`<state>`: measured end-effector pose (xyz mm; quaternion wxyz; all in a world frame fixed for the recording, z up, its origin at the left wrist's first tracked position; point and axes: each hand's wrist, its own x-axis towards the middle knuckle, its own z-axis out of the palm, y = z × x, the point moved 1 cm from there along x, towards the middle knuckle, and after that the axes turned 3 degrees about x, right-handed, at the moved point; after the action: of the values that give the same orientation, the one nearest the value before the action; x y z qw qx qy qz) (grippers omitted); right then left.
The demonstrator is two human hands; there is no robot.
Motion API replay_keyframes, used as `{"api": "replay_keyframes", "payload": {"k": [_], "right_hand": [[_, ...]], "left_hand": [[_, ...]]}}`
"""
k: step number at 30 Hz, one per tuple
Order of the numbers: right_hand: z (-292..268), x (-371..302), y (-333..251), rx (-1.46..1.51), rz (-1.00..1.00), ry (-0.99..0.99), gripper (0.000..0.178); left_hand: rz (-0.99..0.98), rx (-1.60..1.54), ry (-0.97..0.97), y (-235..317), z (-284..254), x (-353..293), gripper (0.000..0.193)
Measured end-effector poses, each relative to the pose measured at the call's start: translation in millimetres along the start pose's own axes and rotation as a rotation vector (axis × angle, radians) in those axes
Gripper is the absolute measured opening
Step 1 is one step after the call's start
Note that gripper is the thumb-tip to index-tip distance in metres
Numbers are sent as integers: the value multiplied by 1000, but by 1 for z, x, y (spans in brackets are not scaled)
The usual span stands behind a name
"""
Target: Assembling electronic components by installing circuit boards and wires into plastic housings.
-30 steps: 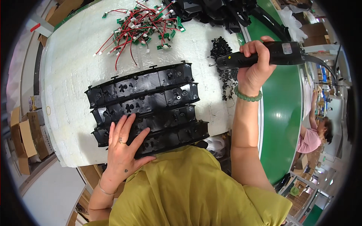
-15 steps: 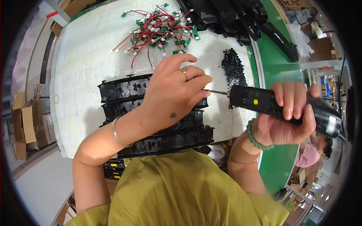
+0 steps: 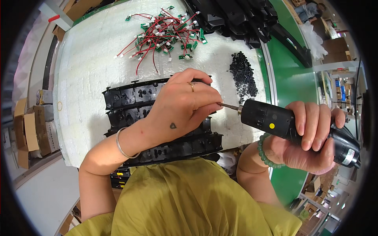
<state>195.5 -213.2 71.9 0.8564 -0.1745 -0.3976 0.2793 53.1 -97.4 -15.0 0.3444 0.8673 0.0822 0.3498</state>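
My right hand [image 3: 307, 137] grips a black electric screwdriver [image 3: 275, 122] held sideways, its metal bit pointing left. My left hand [image 3: 181, 110] has its fingers pinched around the bit's tip, hovering over the black plastic parts [image 3: 130, 98]. Those long black moulded parts lie in several rows side by side on the white foam sheet [image 3: 90, 67]. What sits between the left fingertips is hidden. A silver bangle circles my left wrist and a green bead bracelet my right.
A heap of small black screws [image 3: 242, 74] lies right of the parts. Red wires with green and white connectors [image 3: 161, 33] are piled farther back. More black parts [image 3: 236, 19] are stacked at the far right. A green conveyor belt [image 3: 295, 82] runs along the right; cardboard boxes [image 3: 27, 129] stand at left.
My left hand rose off the black parts and closed around the screwdriver bit. My right hand brought the screwdriver from the far side down toward me, turning it horizontal.
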Motion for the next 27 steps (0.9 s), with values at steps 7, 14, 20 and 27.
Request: {"api": "replay_keyframes", "payload": {"k": [7,14,20,27], "right_hand": [[0,-2,-5,8,-19,0,31],[1,-4,-6,13,-6,12,29],[4,-5,-10,49,-28,1,32],[5,-7,-9,13,-14,-14,32]], "left_hand": [[-31,-12,21,4,2,-4,20],[-115,-271,-25,2,5,-4,21],[-109,-214,3,4,1,-5,18],[-117,-210,5,7,1,-6,19]]}}
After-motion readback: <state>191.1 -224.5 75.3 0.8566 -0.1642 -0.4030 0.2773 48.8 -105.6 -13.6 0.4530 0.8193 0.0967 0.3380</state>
